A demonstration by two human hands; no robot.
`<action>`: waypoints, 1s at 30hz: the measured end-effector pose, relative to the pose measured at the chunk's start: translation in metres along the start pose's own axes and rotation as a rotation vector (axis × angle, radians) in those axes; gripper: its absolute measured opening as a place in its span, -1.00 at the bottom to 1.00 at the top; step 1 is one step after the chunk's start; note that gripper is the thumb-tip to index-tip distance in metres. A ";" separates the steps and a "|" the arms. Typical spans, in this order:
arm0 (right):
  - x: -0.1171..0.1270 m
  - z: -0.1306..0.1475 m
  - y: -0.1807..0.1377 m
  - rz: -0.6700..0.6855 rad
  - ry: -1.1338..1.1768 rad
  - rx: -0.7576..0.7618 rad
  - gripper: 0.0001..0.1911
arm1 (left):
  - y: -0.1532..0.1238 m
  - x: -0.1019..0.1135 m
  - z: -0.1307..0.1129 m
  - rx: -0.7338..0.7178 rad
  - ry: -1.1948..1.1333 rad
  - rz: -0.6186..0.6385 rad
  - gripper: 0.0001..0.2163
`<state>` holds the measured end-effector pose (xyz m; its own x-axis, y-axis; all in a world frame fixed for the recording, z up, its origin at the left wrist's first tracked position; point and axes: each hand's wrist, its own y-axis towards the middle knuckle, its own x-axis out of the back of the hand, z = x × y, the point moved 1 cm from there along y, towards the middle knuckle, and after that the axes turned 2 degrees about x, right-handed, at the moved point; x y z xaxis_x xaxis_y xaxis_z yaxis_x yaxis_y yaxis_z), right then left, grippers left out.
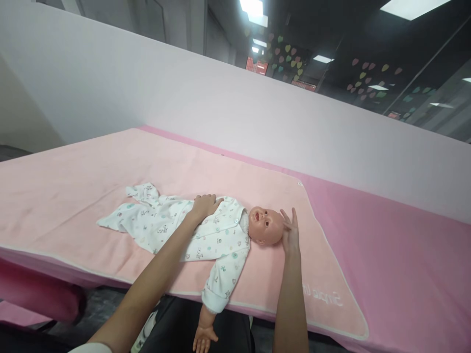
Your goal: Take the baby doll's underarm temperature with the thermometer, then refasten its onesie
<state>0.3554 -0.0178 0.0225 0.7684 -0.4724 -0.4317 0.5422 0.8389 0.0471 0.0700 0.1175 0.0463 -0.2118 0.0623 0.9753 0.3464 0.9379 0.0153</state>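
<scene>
A baby doll (pixel 265 226) lies on its back on a peach blanket, its head to the right. It wears a white romper (pixel 217 233) with small printed animals and spots, buttoned at the front. My left hand (pixel 207 206) rests on the doll's chest toward its far side, fingers stretched out and lying over the cloth. Beside the crown of the doll's head is my right hand (pixel 291 231), its fingers spread and touching or nearly touching the head. The doll's near arm (pixel 205 331) hangs over the table edge toward my lap. I cannot see its far hand.
The peach blanket (pixel 91 162) has white edging and covers much of a pink padded table (pixel 405 255). A white low wall (pixel 257 127) runs along the back, with glass above it. A dark pink padded seat (pixel 40 289) stands at the lower left.
</scene>
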 end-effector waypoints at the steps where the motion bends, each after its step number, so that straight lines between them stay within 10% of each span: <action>1: 0.003 0.000 0.003 -0.028 0.007 0.051 -0.13 | 0.000 0.000 0.000 0.000 -0.002 -0.001 -0.47; 6: -0.003 0.005 0.003 0.047 -0.042 0.194 -0.42 | 0.000 0.000 0.000 0.008 -0.001 -0.003 -0.46; 15: -0.023 0.004 -0.010 0.167 -0.078 0.010 -0.59 | 0.000 0.002 -0.001 0.008 0.011 0.011 -0.45; 23: -0.015 -0.002 -0.003 0.043 -0.034 -0.088 -0.65 | 0.000 0.001 0.000 0.018 0.002 0.002 -0.46; 30: -0.014 0.004 0.003 -0.106 -0.112 0.114 -0.69 | -0.001 0.001 0.000 0.004 -0.004 -0.008 -0.47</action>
<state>0.3475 -0.0096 0.0327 0.7344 -0.5889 -0.3374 0.6523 0.7497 0.1112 0.0694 0.1164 0.0473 -0.2178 0.0562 0.9744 0.3414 0.9397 0.0221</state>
